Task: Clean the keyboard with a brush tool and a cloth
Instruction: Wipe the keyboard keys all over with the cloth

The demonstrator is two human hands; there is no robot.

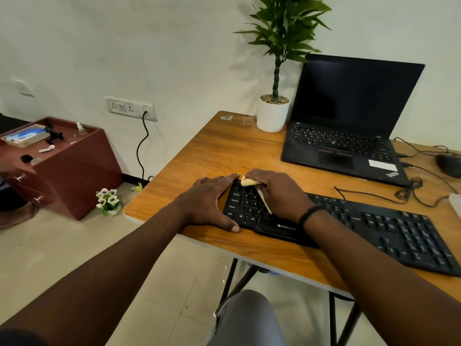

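Note:
A black keyboard (389, 231) lies along the front of the wooden table (199, 156). My left hand (209, 203) grips the keyboard's left end, with the thumb at the front corner and the fingers stretched to the back corner. My right hand (277, 191) rests over the left block of keys and holds a folded pale yellow cloth (248, 182) against them. A strip of the cloth hangs out below the palm. No brush tool shows in the view.
An open black laptop (349, 126) stands behind the keyboard, with a potted plant (273, 113) to its left. A mouse (449, 164) and tangled cables (409, 191) lie at the right. A maroon cabinet (62, 166) stands on the floor at the left.

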